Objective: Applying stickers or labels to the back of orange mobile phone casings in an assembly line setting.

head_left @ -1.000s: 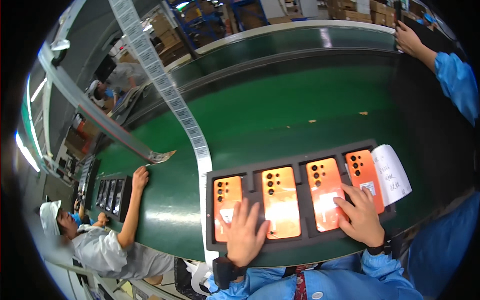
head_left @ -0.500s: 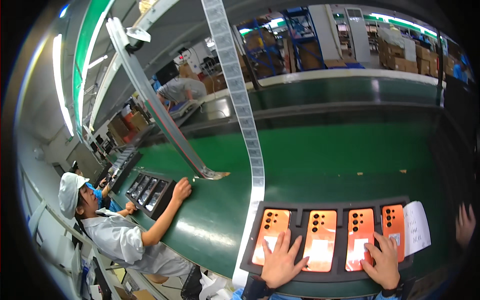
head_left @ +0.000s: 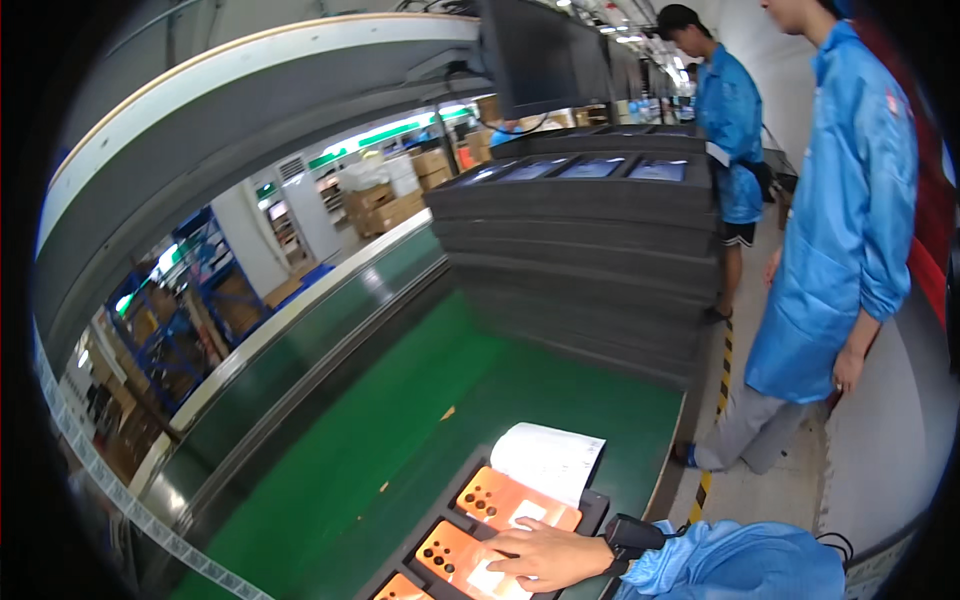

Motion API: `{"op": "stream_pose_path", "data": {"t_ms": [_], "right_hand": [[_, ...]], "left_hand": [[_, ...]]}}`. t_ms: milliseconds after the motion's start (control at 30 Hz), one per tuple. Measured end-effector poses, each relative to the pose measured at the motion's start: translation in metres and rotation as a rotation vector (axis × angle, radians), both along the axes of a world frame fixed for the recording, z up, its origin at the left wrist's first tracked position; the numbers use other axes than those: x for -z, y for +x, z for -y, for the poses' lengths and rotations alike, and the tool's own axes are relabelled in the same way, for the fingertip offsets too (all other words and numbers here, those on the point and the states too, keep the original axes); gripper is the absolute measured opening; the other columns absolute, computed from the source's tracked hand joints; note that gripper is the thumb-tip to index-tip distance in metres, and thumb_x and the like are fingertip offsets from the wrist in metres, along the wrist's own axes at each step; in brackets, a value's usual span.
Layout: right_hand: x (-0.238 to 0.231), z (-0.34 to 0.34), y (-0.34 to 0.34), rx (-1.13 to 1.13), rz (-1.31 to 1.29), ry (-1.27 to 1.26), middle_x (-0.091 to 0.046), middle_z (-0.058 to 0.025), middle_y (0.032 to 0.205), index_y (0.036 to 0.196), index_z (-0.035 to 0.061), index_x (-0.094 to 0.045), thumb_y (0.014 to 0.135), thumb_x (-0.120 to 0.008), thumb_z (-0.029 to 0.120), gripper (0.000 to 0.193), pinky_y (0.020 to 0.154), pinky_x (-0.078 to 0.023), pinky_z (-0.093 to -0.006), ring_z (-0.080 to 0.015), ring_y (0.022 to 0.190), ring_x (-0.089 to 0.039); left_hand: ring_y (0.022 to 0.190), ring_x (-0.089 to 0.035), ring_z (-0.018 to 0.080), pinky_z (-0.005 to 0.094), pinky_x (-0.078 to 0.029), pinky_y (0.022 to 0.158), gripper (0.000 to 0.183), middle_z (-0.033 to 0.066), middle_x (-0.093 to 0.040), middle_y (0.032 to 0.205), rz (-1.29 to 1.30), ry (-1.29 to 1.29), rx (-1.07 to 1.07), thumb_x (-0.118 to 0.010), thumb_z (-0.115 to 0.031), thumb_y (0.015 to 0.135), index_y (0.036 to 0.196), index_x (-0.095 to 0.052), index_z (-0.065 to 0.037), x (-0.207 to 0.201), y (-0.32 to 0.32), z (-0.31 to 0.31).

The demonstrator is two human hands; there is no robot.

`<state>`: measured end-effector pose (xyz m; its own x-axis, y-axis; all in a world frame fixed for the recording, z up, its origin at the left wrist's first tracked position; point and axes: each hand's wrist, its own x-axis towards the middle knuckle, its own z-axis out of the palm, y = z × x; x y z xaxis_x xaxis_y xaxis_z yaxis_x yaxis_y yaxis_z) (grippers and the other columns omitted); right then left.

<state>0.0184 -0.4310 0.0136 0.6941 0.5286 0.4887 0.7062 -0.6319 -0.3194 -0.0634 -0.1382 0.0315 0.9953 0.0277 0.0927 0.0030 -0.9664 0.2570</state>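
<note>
My right hand [head_left: 550, 556] lies over the orange phones in a dark foam tray [head_left: 592, 518], at the bottom of the view. Its fingers are stretched out, with the tips on the white label of an orange phone [head_left: 440, 549]. Beside it, a second orange phone [head_left: 482, 492] rests face down, its camera lenses showing. Part of a third orange phone [head_left: 402, 588] shows at the lower edge. A white sheet of paper with handwriting [head_left: 545, 458] sits against the tray's far end. My left hand is out of view.
The tray lies on a green conveyor belt [head_left: 400, 425]. Beyond it rises a tall stack of dark foam trays [head_left: 580, 240] holding phones on top, below a monitor [head_left: 548, 62]. Two people in blue coats [head_left: 825, 230] stand at the right. A label strip [head_left: 112, 482] hangs at left.
My view has swung to the right, bringing the tray stack and the people in blue into sight. My left hand has left the picture. My right hand stays at the phones.
</note>
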Motion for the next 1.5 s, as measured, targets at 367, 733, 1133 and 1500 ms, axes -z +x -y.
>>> {"op": "stream_pose_path", "data": {"t_ms": [367, 733, 1133, 1500], "right_hand": [[-0.003, -0.002, -0.003, -0.018, 0.036, 0.057, -0.05, -0.0167, 0.117, 0.1, 0.0045, -0.059, 0.078, -0.061, 0.022, 0.028, 0.081, -0.044, -0.0425, -0.0325, 0.1, -0.052], [-0.001, -0.002, -0.01, 0.003, 0.035, 0.056, -0.05, -0.0163, 0.115, 0.1, 0.0035, -0.058, 0.078, -0.061, 0.023, 0.03, 0.079, -0.045, -0.0413, -0.0315, 0.098, -0.052], [-0.011, 0.001, -0.003, 0.016, -0.11, 0.037, -0.052, -0.0151, 0.112, 0.1, 0.0065, -0.059, 0.072, -0.065, 0.018, 0.031, 0.082, -0.042, -0.0473, -0.0315, 0.103, -0.052], [-0.016, -0.008, -0.002, 0.028, -0.151, -0.062, -0.051, -0.0152, 0.123, 0.105, 0.0062, -0.062, 0.076, -0.066, 0.024, 0.034, 0.096, -0.032, -0.0476, -0.0313, 0.111, -0.048]], "left_hand": [[0.126, -0.041, 0.034, 0.0534, -0.023, 0.105, 0.034, 0.0155, -0.046, 0.136, 0.157, -0.243, 0.295, -0.067, -0.032, 0.08, 0.105, -0.065, -0.01, 0.008, -0.005, -0.017], [0.129, -0.036, 0.0305, 0.0472, -0.023, 0.105, 0.019, 0.0114, -0.041, 0.14, 0.007, -0.23, 0.362, -0.066, -0.027, 0.081, 0.091, -0.063, -0.012, -0.011, -0.007, -0.012], [0.112, -0.052, 0.0273, 0.0549, -0.02, 0.104, 0.018, 0.0126, -0.055, 0.117, 0.052, -0.486, 0.327, -0.07, -0.015, 0.075, 0.091, -0.066, -0.009, 0.005, 0.002, -0.012], [0.098, -0.057, 0.0197, 0.0519, -0.012, 0.108, 0.012, 0.003, -0.059, 0.099, 0.033, -0.397, 0.201, -0.073, -0.008, 0.07, 0.081, -0.071, -0.011, -0.001, -0.013, -0.014]]}}
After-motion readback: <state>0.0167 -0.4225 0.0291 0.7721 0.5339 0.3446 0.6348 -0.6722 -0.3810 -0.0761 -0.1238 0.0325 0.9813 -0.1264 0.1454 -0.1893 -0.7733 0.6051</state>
